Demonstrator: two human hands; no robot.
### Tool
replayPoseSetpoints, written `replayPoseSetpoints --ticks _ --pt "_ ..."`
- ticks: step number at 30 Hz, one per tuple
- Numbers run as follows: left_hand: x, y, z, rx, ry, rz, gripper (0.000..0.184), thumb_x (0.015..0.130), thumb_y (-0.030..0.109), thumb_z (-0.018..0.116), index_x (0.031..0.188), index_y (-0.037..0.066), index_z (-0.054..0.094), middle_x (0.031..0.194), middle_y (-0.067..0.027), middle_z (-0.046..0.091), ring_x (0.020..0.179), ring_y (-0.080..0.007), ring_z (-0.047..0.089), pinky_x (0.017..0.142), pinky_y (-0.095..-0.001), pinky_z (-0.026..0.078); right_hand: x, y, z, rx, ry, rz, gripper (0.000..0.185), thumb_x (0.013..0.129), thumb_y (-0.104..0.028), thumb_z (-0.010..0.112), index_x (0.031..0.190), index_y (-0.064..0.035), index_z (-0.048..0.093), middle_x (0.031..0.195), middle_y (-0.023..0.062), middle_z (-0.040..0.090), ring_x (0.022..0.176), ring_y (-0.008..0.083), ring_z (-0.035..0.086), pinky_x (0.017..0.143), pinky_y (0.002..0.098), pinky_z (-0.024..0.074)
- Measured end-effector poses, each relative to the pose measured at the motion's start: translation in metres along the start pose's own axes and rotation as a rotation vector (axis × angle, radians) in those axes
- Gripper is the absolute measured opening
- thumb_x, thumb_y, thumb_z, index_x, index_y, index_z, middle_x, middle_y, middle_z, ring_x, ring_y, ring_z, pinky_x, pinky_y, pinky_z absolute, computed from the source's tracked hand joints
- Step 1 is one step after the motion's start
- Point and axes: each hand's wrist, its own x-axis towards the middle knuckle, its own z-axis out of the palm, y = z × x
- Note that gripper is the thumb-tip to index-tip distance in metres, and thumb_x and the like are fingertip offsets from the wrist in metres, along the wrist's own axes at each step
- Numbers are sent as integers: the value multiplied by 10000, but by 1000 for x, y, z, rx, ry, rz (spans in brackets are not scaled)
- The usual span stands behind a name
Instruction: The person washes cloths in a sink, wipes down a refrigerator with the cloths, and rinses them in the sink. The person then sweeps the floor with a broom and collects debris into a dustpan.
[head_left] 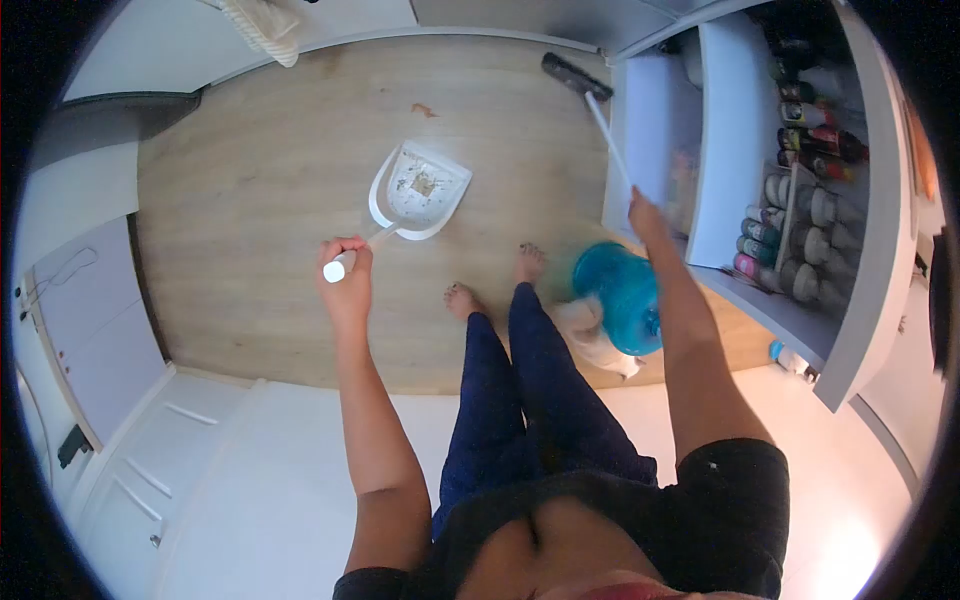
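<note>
My left hand [346,275] is closed around the upright white handle of a dustpan [455,187]. The pan rests on the wooden floor, with dark debris and a small tan piece lying in it. On the right, my right hand [645,214] grips the white stick of a broom [577,76]. The dark bristle head is at the far end of the floor, close to the shelf unit. A brown scrap [424,110] lies on the floor beyond the dustpan.
A large blue water jug [618,295] lies near my right foot, with a pale furry animal [597,340] beside it. An open shelf unit [725,150] on the right holds several jars and bottles. White cabinets [85,300] line the left. A striped cloth [262,25] hangs at the top.
</note>
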Motion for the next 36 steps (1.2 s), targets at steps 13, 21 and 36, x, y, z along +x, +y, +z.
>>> replayPoseSetpoints --ticks 13,21,36 --pt "11 8 -19 106 -86 76 67 727 43 609 747 35 546 827 -99 553 831 -237 562 744 -330 427 -41 -23 8 381 -120 114 404 874 -155 343 1248 -14 402 989 253 571 881 425 557 793 486 441" --pt "14 1 -20 87 -30 110 60 720 44 609 752 37 559 849 -99 569 810 -240 554 753 -331 429 -177 -53 25 394 -58 -164 339 890 -199 377 1164 -24 474 961 259 568 933 402 546 813 472 438" --pt "40 15 -2 122 85 -173 74 697 40 622 761 34 586 840 -78 604 838 -185 564 775 -295 427 69 -69 -84 105 -309 -104 306 859 -183 421 1085 5 507 738 200 591 539 305 590 464 412 468"
